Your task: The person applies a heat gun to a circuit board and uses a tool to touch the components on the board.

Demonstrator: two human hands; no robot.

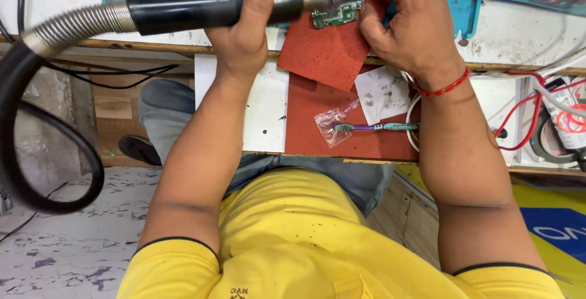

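A: Left hand [244, 27] is wrapped tight round the black hot-air wand [213, 7], nozzle pointing across at the green board [337, 6].

B: And the right hand [415, 24]?

A: Closed on the board's far edge, fingers curled over it, just above the red mat [326, 54]. The hands sit close, not touching.

B: How does that board handle?

A: Thin, light, stiff, and I'd judge fragile: edges only, never the components. The wand looks heavier, its ribbed hose [67, 27] dragging off left, so grip the black barrel, not the metal tip.

B: Below the right wrist?

A: A brush [375, 127], lying loose.
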